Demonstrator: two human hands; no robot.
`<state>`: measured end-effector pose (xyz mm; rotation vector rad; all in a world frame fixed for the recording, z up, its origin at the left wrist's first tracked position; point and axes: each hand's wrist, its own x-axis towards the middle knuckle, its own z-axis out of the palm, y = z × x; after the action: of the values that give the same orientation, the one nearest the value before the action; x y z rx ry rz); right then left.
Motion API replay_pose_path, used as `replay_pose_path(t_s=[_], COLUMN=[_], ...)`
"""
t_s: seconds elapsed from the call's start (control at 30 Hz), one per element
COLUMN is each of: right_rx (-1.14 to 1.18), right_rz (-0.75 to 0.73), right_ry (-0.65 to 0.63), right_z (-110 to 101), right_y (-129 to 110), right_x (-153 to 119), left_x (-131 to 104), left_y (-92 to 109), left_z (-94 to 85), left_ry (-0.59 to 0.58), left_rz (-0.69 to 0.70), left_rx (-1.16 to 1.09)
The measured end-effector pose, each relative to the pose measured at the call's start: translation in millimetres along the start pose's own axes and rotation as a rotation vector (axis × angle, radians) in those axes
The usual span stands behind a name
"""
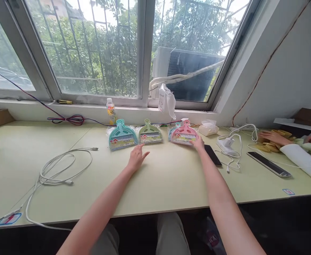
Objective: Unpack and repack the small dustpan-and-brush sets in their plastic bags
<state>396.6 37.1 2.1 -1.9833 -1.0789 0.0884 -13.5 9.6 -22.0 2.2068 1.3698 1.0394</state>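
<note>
Toward the back of the table (166,191) stand several small dustpan-and-brush sets in clear plastic wrap. A teal dustpan set (122,136) is on the left, a green dustpan set (150,134) in the middle, and a pink dustpan set (184,134) on the right, partly covering a blue dustpan set (172,129). My right hand (198,143) grips the lower right corner of the pink one. Just in front of the teal and green sets, my left hand (136,157) is open, thumb spread, holding nothing; whether a fingertip touches the green wrap I cannot tell.
A coiled white cable (54,166) lies at left. A drink bottle (111,111) stands by the window sill. Right of my arm are a black phone (212,156), a white charger (227,142) with cords, a tissue pack (208,127) and another person's hand (275,137).
</note>
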Motion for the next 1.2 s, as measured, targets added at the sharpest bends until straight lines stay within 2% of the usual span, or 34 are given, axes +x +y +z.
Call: replay_pose_path(t_s=[0.1, 0.17, 0.27, 0.37, 0.43, 0.53, 0.63, 0.67, 0.73, 0.8, 0.93, 1.0, 1.07, 1.17, 1.2], right_rx=[-0.096, -0.134, -0.161, -0.222, -0.260, -0.268, -0.253, -0.249, -0.223, -0.186, -0.114, -0.022, 0.096, 0.294, 0.361], right_rz=[0.041, 0.009, -0.066, -0.210, -0.341, -0.533, -0.596, -0.557, -0.378, -0.264, -0.205, -0.111, -0.077, -0.207, -0.260], right_ry=[0.068, 0.200, 0.341, 0.371, 0.337, 0.159, 0.021, -0.021, -0.093, -0.118, -0.028, -0.054, -0.066, 0.026, 0.065], right_z=[24, 39, 56, 63, 68, 81, 102, 109, 120, 125, 117, 104, 87, 59, 50], right_y=[-6, -6, -6, -19, -39, -77, -113, -121, -133, -140, -146, -149, -152, -157, -158], right_x=[2, 2, 0, -8, -23, -58, -91, -99, -107, -110, -108, -107, -109, -117, -122], left_x=[2, 3, 5, 7, 8, 9, 10, 10, 11, 13, 18, 19, 20, 24, 26], left_y=[-3, -2, 0, -1, -2, -6, -11, -13, -17, -23, -29, -29, -28, -25, -24], left_z=[-3.6, -6.1, -7.9, -7.3, -5.8, -3.1, -0.9, -0.3, 0.5, 1.0, 0.9, 0.0, -1.4, -3.5, -3.9], left_ry=[-0.090, -0.142, -0.181, -0.168, -0.141, -0.079, 0.011, 0.038, 0.074, 0.094, 0.116, 0.134, 0.175, 0.248, 0.239], left_rz=[-0.019, -0.022, -0.026, -0.039, -0.038, -0.009, 0.047, 0.067, 0.102, 0.106, 0.072, 0.075, 0.073, -0.015, -0.072], left_rx=[0.103, 0.175, 0.215, 0.169, 0.126, 0.071, 0.028, 0.018, 0.007, 0.000, -0.022, -0.056, -0.125, -0.296, -0.373])
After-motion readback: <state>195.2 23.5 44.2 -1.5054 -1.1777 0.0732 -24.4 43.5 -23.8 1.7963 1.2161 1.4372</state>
